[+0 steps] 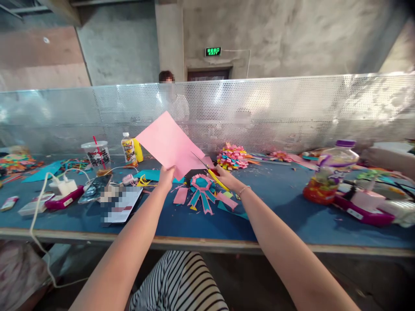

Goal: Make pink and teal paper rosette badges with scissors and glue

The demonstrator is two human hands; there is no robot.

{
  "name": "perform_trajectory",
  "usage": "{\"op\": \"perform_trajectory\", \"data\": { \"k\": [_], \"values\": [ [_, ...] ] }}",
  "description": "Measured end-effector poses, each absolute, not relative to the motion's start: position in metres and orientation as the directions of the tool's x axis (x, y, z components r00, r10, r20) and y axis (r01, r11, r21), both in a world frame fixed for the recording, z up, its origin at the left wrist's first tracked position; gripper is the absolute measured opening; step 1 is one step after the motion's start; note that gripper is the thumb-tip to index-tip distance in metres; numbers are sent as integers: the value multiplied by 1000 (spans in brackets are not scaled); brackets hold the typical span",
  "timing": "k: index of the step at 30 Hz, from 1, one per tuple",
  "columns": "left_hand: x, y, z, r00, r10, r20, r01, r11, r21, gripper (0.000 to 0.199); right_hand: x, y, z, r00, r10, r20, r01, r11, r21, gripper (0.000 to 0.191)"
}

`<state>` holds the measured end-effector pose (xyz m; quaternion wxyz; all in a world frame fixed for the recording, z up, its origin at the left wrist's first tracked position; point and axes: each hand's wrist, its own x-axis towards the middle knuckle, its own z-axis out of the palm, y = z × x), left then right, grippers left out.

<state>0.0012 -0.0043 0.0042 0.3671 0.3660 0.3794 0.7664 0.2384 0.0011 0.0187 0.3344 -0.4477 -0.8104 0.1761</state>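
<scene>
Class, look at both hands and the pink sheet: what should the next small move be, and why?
Probably a careful snip into the lower right part of the pink sheet. The left hand holds its lower edge, while the right hand holds the yellow-handled scissors, their metal end overlapping that part. How far the blades are open is hard to tell.

Grey wall (292, 36) behind perforated partition (285, 101)

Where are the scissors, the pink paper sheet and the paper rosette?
Yellow-handled scissors (214, 176), head view: on the handle.
Pink paper sheet (167, 144), head view: its middle.
Paper rosette (202, 188), head view: pink ring's lower part.
</scene>
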Motion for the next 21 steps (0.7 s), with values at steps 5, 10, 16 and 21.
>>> {"op": "perform_trajectory", "data": {
  "k": [5, 10, 16, 21],
  "values": [
    [2, -10, 10, -433, 863, 258, -349, -425, 835, 41, 238, 3, 18, -375, 841, 389, 586, 541, -603, 35],
    [2, -11, 11, -445, 859, 252, -347, -425, 836, 40, 238, 4, 17, -400, 825, 399, 526, 563, -637, 31],
    [-2, -9, 12, -480, 832, 276, -329, -463, 823, 38, 240, 9, 12, -390, 832, 394, 441, 544, -714, 33],
    [-1, -10, 12, -463, 843, 275, -322, -448, 834, 37, 239, 10, 12, -403, 828, 390, 424, 547, -722, 35]
  ]
}}
